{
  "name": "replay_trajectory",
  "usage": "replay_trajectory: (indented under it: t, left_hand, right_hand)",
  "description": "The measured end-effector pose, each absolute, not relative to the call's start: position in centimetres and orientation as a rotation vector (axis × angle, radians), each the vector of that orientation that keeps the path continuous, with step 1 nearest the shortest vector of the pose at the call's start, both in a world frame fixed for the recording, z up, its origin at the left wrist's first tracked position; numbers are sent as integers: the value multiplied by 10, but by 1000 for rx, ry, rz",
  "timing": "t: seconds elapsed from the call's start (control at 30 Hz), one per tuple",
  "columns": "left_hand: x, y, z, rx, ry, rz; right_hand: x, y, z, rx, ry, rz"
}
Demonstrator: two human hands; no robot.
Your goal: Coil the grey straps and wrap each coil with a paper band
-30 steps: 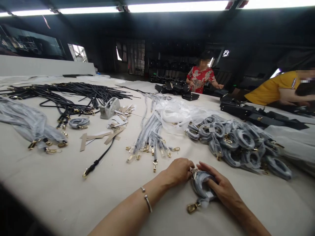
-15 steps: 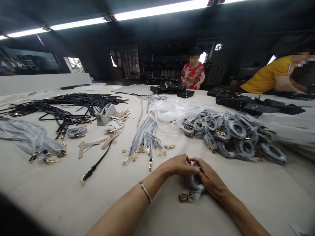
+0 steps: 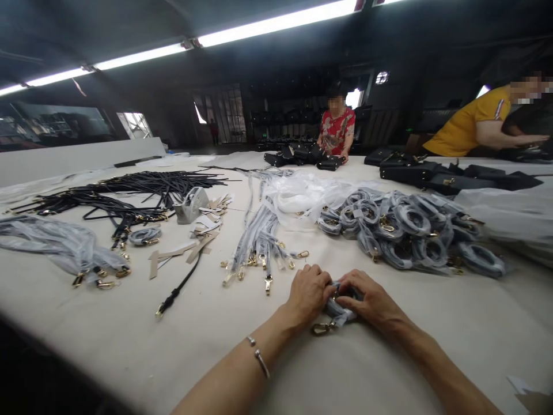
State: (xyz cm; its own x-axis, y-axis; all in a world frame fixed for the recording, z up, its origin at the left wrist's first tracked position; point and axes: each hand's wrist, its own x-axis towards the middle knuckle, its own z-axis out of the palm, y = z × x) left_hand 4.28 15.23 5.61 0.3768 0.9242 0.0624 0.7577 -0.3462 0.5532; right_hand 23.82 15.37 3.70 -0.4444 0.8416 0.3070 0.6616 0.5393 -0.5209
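A coiled bag strap point(image 3: 336, 311) in clear plastic wrap lies on the pale table in front of me, its gold snap hook point(image 3: 322, 328) sticking out towards me. My left hand point(image 3: 309, 293) grips the coil's left side with curled fingers. On the right side, my right hand point(image 3: 366, 295) is closed around the coil, thumb at its centre and fingers over the far edge. Both hands partly cover the strap. Beyond them lie several straight wrapped straps point(image 3: 259, 236) with gold hooks, and to the right a heap of coiled wrapped straps point(image 3: 410, 225).
Left are black straps point(image 3: 142, 187), more wrapped straps point(image 3: 64, 248), a grey tape dispenser point(image 3: 190, 206) and paper strips point(image 3: 185, 253). Plastic film point(image 3: 298, 193) and black bags point(image 3: 444, 176) lie farther back. Two people, one in red point(image 3: 337, 129) and one in yellow point(image 3: 470, 124), stand across the table.
My left hand has shifted left and down along the coil, and my right thumb now reaches into its middle. The coil lies flatter, and the person in red now touches a black bag.
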Motion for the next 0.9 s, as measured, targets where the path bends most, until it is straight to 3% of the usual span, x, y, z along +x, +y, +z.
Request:
replay_trajectory:
  t: [0.2,0.6,0.9]
  left_hand:
    - [37,153,37,2282,1416,616]
    - [39,149,27,2113,1459,802]
    - [-38,139,67,2044,1625,966]
  right_hand:
    - [225,156,47,-1249,-2353,299]
    - [221,160,51,-1298,-2419,409]
    - [219,162,38,-1271,-2565,339]
